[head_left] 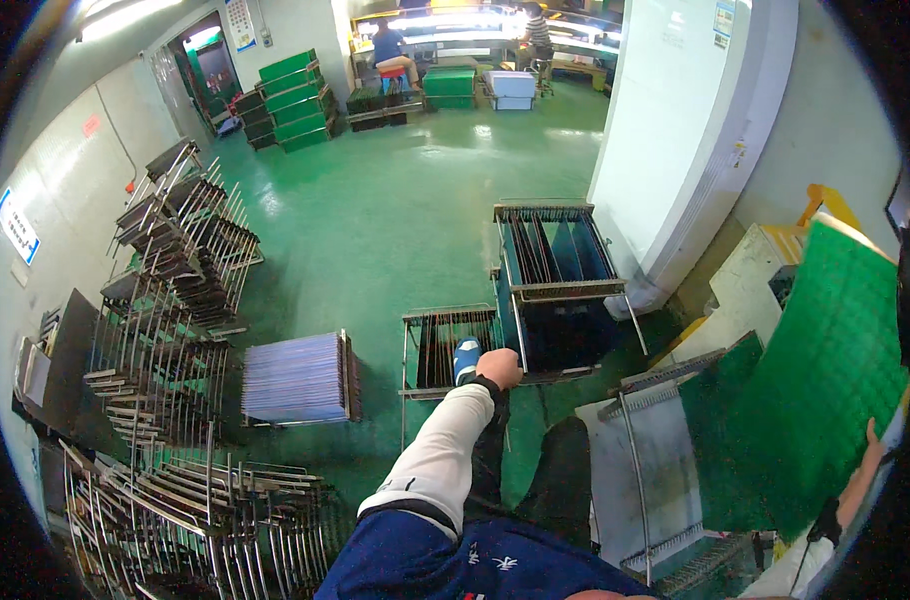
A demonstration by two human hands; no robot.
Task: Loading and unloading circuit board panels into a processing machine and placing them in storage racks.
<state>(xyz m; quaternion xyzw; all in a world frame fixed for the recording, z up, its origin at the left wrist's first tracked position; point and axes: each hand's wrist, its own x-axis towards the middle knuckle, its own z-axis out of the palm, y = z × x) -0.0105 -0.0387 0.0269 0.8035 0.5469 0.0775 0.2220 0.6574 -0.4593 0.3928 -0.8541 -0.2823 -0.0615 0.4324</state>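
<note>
My left hand (500,369) is closed in a fist at the near left corner of the dark metal rack (565,292). Whether its fingers grip a bar of the frame is hidden. My right hand (868,458) is at the far right, closed on the edge of a large green sheet-like panel (825,370). The panel is tilted up and slightly curved. Beside it, a metal rack (630,440) with toothed rails holds a pale panel (655,470) and a dark green panel (720,430).
A smaller rack (445,345) stands by my shoe (466,360). To the left are a rack of pale panels (293,378) and several piled bare racks (175,300). A white column (665,130) rises ahead at right. Green crates (293,100) and two seated people (390,50) are far off.
</note>
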